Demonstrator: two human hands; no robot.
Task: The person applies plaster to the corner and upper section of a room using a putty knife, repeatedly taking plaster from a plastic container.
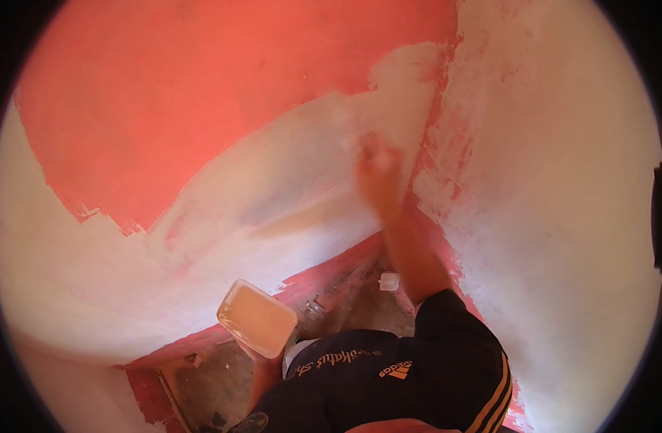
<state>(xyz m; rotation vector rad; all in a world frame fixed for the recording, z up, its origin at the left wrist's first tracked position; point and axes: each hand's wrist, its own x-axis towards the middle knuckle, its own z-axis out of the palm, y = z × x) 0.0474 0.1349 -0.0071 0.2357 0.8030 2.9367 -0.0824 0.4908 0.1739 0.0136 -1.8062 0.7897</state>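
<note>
**Red wall (222,86) with a pale coat (295,162) on its lower part**

Near the corner, the person's right hand (379,169) is up by the pale coat. It is blurry, so nobody can tell if its fingers are clamped on a tool, or if it touches the wall.

The job looks like spreading the pale stuff smooth. Long, light, even strokes should work best, with the same push all the way. Going a little over the red edge would help hide lines. Near the corner, small careful strokes seem wise.

The left hand (261,359) is clamped on a tub (228,300) from below, with most fingers hidden. So the tub sits right on that hand, and well apart from the right hand, down and to its left. Keeping it flat should stop spills onto the floor (222,379).
</note>
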